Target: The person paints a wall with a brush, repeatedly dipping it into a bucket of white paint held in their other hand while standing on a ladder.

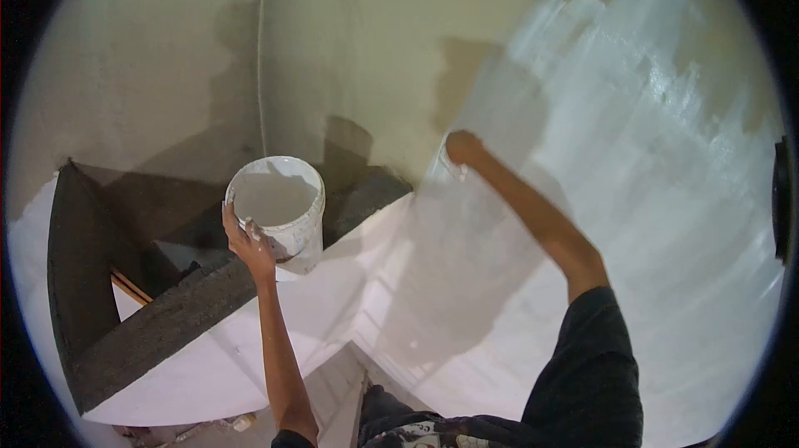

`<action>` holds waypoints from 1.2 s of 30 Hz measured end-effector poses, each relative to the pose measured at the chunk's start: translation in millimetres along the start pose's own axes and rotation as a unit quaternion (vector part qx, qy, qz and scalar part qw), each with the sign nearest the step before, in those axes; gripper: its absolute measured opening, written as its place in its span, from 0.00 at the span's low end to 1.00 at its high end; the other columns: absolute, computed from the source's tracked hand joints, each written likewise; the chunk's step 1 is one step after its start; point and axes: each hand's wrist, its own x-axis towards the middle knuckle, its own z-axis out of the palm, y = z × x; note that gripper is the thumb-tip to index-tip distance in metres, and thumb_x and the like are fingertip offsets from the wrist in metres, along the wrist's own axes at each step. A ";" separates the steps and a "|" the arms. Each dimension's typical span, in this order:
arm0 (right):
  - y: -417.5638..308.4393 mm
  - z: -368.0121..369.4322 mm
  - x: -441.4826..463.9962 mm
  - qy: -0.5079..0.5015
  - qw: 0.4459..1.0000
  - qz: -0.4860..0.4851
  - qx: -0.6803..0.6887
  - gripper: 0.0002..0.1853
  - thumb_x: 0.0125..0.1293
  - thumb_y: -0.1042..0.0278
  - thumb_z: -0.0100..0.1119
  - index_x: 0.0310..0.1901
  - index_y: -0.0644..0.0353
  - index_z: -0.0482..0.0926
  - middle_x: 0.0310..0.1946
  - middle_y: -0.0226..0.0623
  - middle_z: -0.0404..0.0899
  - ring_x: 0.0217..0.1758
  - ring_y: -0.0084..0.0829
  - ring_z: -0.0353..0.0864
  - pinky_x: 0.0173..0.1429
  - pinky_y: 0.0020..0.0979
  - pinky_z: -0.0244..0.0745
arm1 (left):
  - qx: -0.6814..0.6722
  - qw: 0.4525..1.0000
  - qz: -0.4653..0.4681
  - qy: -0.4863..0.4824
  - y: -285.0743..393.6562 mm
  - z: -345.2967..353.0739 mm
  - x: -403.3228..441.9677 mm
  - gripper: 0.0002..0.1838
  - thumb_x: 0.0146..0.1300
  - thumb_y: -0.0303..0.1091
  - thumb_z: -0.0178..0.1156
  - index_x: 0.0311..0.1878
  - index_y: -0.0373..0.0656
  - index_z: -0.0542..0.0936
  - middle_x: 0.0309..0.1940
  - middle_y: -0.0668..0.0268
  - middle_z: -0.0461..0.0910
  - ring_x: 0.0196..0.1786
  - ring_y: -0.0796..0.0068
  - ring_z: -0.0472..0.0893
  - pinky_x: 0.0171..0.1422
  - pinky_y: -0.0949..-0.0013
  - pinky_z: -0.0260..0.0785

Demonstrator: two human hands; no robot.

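Overall, the field is taken up by a wall (379, 24), drab green-beige at the upper left and covered across its right side by a white coat (657, 207); the coat's upper border is ragged and streaked, with wet-looking gloss in patches. Below the bare part, a ledge (158, 327) is seen, its top strip dark and rough, its front face white. Behind the left half of that strip, a dark recess (79, 273) is enclosed. A white bucket (298, 242) is located at the ledge's front edge, toward its right end; whether its weight is borne by the ledge or by the hand cannot be told. Its inside is pale, and its rim is smeared. The bucket is held by the left hand (252, 250), curled about its near left side, the fingers spotted with white. The right hand (464, 149) is placed close to the wall, beyond the ledge's right end, at the left margin of the coat; its fingers are hidden, so whether a tool is gripped cannot be told. At the recess's front edge, a thin wooden strip (131, 288) is visible.
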 end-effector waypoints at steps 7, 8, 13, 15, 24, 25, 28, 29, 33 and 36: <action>83.5 -191.5 10.5 -0.101 0.989 0.102 -0.047 0.14 0.38 0.61 0.65 0.11 0.61 0.73 0.07 0.33 0.67 0.11 0.28 0.67 0.17 0.32 0.63 | -0.012 1.000 -0.006 0.001 -3.2 0.6 -0.3 0.30 0.64 0.53 0.39 0.62 0.40 0.61 0.62 0.52 0.58 0.64 0.54 0.58 0.65 0.55 0.47; 81.0 -219.3 1.6 -0.070 0.989 0.106 -0.071 0.14 0.39 0.61 0.65 0.11 0.61 0.73 0.07 0.34 0.67 0.11 0.29 0.67 0.17 0.33 0.63 | -0.006 1.000 -0.006 0.003 -3.5 0.5 -0.8 0.30 0.64 0.52 0.40 0.61 0.40 0.61 0.62 0.52 0.58 0.64 0.54 0.58 0.65 0.55 0.46; 128.7 -325.7 -6.8 0.100 0.972 0.157 -0.143 0.12 0.46 0.68 0.57 0.13 0.67 0.73 0.13 0.46 0.72 0.18 0.36 0.76 0.24 0.37 0.70 | -0.006 1.000 0.009 0.011 -10.1 1.9 -0.3 0.29 0.63 0.51 0.41 0.61 0.39 0.61 0.62 0.53 0.59 0.65 0.55 0.58 0.65 0.55 0.45; 121.4 -340.3 -15.4 0.268 0.943 0.159 -0.114 0.10 0.48 0.70 0.55 0.17 0.69 0.74 0.18 0.50 0.74 0.24 0.41 0.76 0.27 0.38 0.71 | -0.015 1.000 0.011 0.004 -9.8 0.7 0.8 0.29 0.63 0.50 0.42 0.61 0.40 0.62 0.62 0.53 0.59 0.64 0.54 0.58 0.65 0.55 0.46; 110.3 -307.5 39.3 0.668 0.735 0.104 0.041 0.09 0.52 0.71 0.52 0.24 0.71 0.73 0.25 0.54 0.76 0.30 0.47 0.78 0.33 0.40 0.72 | -0.006 1.000 0.011 0.013 -13.4 2.6 -2.8 0.33 0.64 0.56 0.39 0.61 0.36 0.60 0.62 0.51 0.59 0.64 0.53 0.58 0.65 0.56 0.46; 102.7 -301.1 54.4 0.679 0.720 0.112 0.087 0.11 0.49 0.71 0.53 0.18 0.71 0.73 0.21 0.54 0.75 0.28 0.46 0.79 0.31 0.40 0.73 | 0.000 1.000 0.014 0.012 -14.6 1.9 -1.7 0.34 0.64 0.57 0.39 0.61 0.36 0.60 0.62 0.51 0.59 0.64 0.53 0.58 0.65 0.56 0.46; 57.4 -292.9 61.5 0.625 0.703 0.166 0.296 0.15 0.56 0.69 0.46 0.37 0.76 0.66 0.33 0.60 0.74 0.40 0.54 0.75 0.42 0.45 0.72 | -0.013 0.999 0.029 0.014 -9.6 0.9 0.0 0.35 0.63 0.57 0.40 0.60 0.34 0.61 0.60 0.49 0.61 0.62 0.52 0.61 0.64 0.56 0.50; 35.7 -290.2 44.8 0.590 0.700 0.189 0.356 0.18 0.57 0.68 0.43 0.42 0.77 0.62 0.36 0.61 0.73 0.42 0.55 0.75 0.45 0.46 0.71 | -0.017 0.999 0.028 0.016 -8.9 1.0 -0.6 0.35 0.63 0.58 0.40 0.59 0.33 0.62 0.59 0.49 0.62 0.62 0.51 0.62 0.64 0.55 0.51; 28.6 -285.9 45.4 0.534 0.700 0.181 0.439 0.17 0.60 0.69 0.37 0.46 0.75 0.58 0.40 0.62 0.72 0.45 0.56 0.73 0.51 0.46 0.67 | -0.031 0.999 0.034 0.019 0.5 -1.1 1.9 0.35 0.63 0.57 0.40 0.58 0.32 0.62 0.57 0.46 0.63 0.60 0.49 0.64 0.63 0.55 0.53; 34.6 -279.5 52.1 0.529 0.702 0.214 0.425 0.15 0.61 0.71 0.33 0.45 0.73 0.58 0.41 0.61 0.71 0.46 0.55 0.72 0.51 0.46 0.68 | -0.021 0.999 0.036 0.015 -2.9 -1.3 2.0 0.35 0.63 0.56 0.40 0.59 0.31 0.61 0.57 0.46 0.63 0.60 0.49 0.64 0.63 0.54 0.53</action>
